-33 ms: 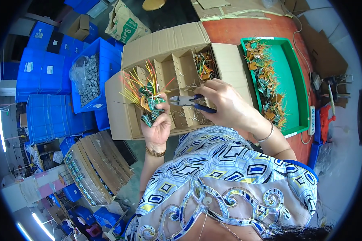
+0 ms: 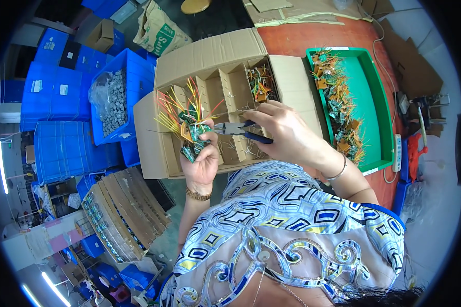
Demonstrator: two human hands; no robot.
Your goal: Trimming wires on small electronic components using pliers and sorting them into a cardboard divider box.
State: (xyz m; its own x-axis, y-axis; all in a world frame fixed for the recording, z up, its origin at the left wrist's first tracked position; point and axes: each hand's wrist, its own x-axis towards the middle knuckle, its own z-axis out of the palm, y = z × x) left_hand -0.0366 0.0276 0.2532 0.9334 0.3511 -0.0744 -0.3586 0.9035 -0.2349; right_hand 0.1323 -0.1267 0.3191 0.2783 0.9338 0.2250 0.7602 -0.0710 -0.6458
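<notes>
My left hand [image 2: 203,162] is closed on a bundle of wired circuit boards [image 2: 187,134], green and orange, with red and yellow wires fanning out at the top. In my right hand [image 2: 287,130] is a pair of cutting pliers [image 2: 254,136] with dark blue handles. The handles stand apart, and the jaws point left at the bundle's edge by my left fingertips. Whether the jaws touch a wire I cannot tell. Below both hands lies an open cardboard box [image 2: 210,53] with dividers. One far-right compartment holds more wired circuit boards [image 2: 261,84].
Right of the box, a green tray [image 2: 366,102] with a row of wired boards along its left side rests on a red tabletop [image 2: 287,43]. At left stands a blue crate [image 2: 138,82] of small grey parts. A cardboard carton [image 2: 133,204] sits lower left.
The pliers and my right hand have shifted slightly left, closer to the bundle. My left hand has barely moved.
</notes>
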